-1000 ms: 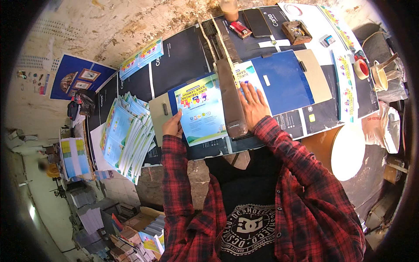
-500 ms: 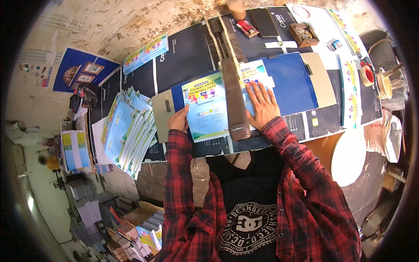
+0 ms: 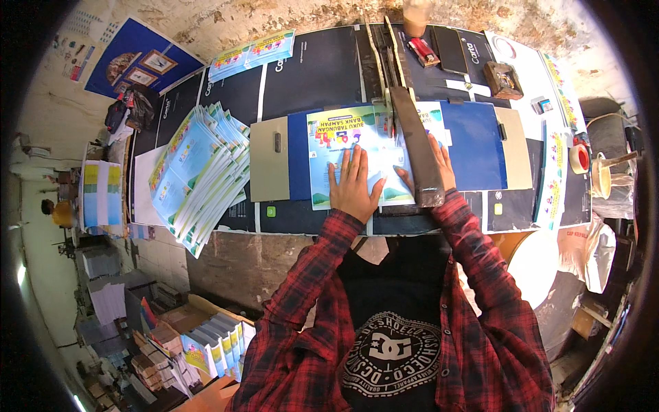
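Two bare hands lie on a colourful printed cover sheet (image 3: 347, 161) spread on the blue bed (image 3: 473, 141) of a paper cutter at the front of a dark worktable (image 3: 309, 65). The left hand (image 3: 355, 185) rests palm down on the lower middle of the sheet, its fingers spread moderately and flat, gripping nothing. The right hand (image 3: 432, 168) lies at the sheet's right part, partly hidden behind the long dark cutter arm (image 3: 417, 154), which runs from the far side of the table toward the person; the fingers that show are extended and flat against the paper, but how wide they stand cannot be told. The sheet sits squarely on the bed, its right edge passing under the arm. A grey side panel (image 3: 269, 168) adjoins the bed on the left. Well to the left, a fanned stack of similar covers (image 3: 202, 172) lies on the table. At the far edge stand a brown cup (image 3: 417, 15), a red lighter (image 3: 424, 51) and a black phone (image 3: 451, 49), near one another. To the right, a roll of red tape (image 3: 579, 158) sits beside a pale bowl (image 3: 604, 177). Both forearms wear red plaid sleeves (image 3: 309, 275).
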Motion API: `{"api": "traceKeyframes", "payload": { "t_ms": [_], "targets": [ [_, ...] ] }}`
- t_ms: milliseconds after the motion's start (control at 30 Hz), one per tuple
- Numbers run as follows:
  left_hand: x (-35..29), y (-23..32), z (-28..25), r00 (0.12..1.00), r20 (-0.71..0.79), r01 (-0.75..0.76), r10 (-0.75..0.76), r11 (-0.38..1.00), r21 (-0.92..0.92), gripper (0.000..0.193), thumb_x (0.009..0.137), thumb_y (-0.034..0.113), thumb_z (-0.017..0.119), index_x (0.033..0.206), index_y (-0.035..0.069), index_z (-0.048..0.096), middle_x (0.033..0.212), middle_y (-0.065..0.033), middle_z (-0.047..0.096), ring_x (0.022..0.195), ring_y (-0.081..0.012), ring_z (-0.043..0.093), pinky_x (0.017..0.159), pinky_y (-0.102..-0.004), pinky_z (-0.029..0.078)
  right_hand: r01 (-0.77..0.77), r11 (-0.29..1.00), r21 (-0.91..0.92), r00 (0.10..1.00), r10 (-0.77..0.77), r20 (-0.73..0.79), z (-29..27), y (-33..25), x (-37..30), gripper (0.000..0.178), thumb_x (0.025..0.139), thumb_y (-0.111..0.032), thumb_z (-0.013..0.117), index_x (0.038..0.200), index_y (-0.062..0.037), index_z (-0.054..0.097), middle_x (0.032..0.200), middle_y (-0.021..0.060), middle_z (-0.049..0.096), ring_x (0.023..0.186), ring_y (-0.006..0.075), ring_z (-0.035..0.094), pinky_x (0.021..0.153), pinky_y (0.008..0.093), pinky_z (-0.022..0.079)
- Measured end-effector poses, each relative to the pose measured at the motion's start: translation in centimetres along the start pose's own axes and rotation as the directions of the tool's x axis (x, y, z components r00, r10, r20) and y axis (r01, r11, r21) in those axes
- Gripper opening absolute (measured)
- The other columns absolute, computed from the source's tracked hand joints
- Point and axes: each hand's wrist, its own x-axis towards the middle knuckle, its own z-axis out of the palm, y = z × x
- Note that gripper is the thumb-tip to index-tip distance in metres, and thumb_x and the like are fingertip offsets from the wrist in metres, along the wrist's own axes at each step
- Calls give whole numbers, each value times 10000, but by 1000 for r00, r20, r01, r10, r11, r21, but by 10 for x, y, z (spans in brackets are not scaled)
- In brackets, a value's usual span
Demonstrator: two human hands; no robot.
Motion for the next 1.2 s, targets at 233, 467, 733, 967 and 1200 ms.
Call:
{"api": "traceKeyframes", "payload": {
  "t_ms": [233,467,733,967,1200],
  "targets": [
    [1,4,1,998,-52,34,-37,998,-58,707,954,493,493,1475,28,383,1566,-121,332,1454,-299,288,1154,-585,167,42,914,402,976,47,-210,-193,-37,32,502,934,-333,640,1298,3,565,1190,243,650,1119,354,634,952,409,476],
    [0,-1,8,995,-85,42,-45,998,-39,704,945,513,483,1447,24,416,1557,-116,344,1449,-285,287,1151,-588,166,70,980,186,995,-80,51,-184,-138,81,845,922,-614,520,1370,99,436,1284,323,554,1241,435,527,1044,480,425],
    [-5,1,4,995,-78,54,-60,995,-81,683,921,481,526,1423,24,446,1543,-123,366,1437,-289,305,1146,-581,180,124,986,-108,992,-127,-21,-108,-123,12,885,845,-495,662,1488,2,313,1485,318,342,1397,476,316,1117,491,335],
    [-6,4,1,995,-64,67,-74,992,-112,678,917,480,535,1413,24,467,1532,-118,385,1438,-288,302,1155,-572,154,74,994,-82,992,-82,-95,-57,-112,-6,979,766,-420,738,1528,-41,255,1568,271,204,1456,469,171,1136,521,284],
    [2,1,6,995,-91,32,-38,997,-67,699,948,511,486,1446,25,419,1542,-123,371,1431,-299,326,1149,-584,173,-65,752,656,989,-39,142,-168,-77,54,714,874,-335,664,1453,-43,366,1347,229,537,1213,359,560,1018,447,424]
  ]
}}
